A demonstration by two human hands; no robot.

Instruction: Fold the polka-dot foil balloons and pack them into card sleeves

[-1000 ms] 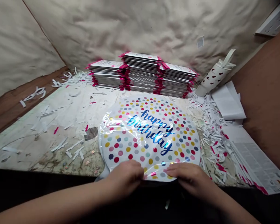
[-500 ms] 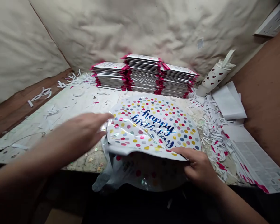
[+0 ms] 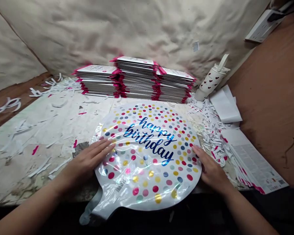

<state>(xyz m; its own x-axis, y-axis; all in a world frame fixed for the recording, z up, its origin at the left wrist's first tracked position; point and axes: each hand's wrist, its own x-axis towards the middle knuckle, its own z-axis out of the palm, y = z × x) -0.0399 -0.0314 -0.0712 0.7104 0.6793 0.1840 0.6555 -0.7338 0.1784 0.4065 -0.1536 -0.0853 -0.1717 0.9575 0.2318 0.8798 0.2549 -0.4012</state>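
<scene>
A flat, uninflated foil balloon (image 3: 137,163) lies in front of me, printed with coloured dots and "happy birthday" in shiny blue. Its neck points down to the left, past the table's front edge, with grey translucent film beside it. My left hand (image 3: 91,158) rests on the balloon's left side, fingers stretched out flat. At the right edge, my right hand (image 3: 210,169) grips the balloon; a fingertip shows on top and the other fingers are partly hidden below the rim.
Three stacks of pink-edged white packets (image 3: 137,78) stand at the back. A heart-patterned tumbler (image 3: 212,81) leans at the right. Paper shreds (image 3: 209,133), folded white paper (image 3: 225,104) and printed cards (image 3: 257,163) lie along the right side. A power strip (image 3: 262,27) is at upper right.
The balloon's near part, folded up before, now lies spread toward me. My left hand has come down onto its left side. My right hand stays at its right edge.
</scene>
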